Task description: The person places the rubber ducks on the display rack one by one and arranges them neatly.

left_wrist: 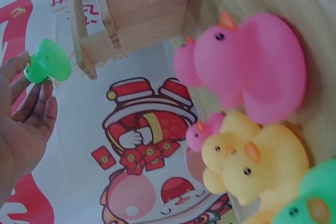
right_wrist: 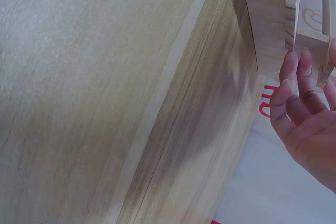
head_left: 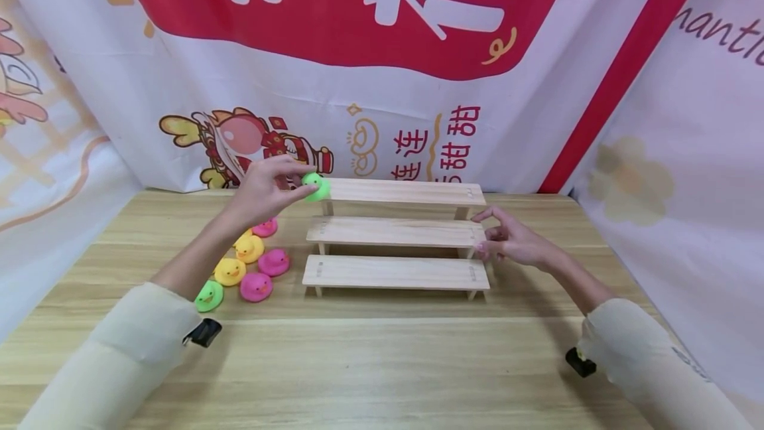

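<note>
My left hand (head_left: 271, 184) pinches a green rubber duck (head_left: 316, 187) between thumb and fingers, at the left end of the top board of a three-tier wooden stand (head_left: 396, 231). In the left wrist view the green duck (left_wrist: 50, 61) is tilted in the fingertips, beside the stand's end (left_wrist: 86, 51). My right hand (head_left: 513, 237) grips the right end of the stand's middle board, fingers bent around it. The right wrist view shows the fingers of this hand (right_wrist: 310, 114) at the stand's side, with part of the hand cut off by the frame.
Left of the stand, several rubber ducks sit on the wooden table (head_left: 382, 370): pink ones (head_left: 256, 286), yellow ones (head_left: 230, 272) and a green one (head_left: 209, 296). The left forearm passes over some of them. A printed cloth (head_left: 334, 105) hangs right behind the stand.
</note>
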Action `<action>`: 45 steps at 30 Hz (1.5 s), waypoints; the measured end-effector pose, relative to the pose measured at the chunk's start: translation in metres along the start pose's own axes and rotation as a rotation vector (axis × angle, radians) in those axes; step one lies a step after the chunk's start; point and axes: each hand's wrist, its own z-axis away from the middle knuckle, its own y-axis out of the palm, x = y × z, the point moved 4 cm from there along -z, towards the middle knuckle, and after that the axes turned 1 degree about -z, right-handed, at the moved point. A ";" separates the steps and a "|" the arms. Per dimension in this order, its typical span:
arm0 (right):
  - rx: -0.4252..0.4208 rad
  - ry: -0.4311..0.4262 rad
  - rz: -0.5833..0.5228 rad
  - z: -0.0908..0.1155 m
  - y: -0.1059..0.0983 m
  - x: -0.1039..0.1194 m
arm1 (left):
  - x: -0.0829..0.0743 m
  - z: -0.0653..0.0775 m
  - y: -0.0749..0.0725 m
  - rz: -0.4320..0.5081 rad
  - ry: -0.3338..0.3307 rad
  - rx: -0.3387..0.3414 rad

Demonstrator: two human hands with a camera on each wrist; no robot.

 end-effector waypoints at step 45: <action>0.003 0.016 0.006 -0.001 -0.001 0.001 | -0.045 -0.052 0.087 0.211 -0.003 0.059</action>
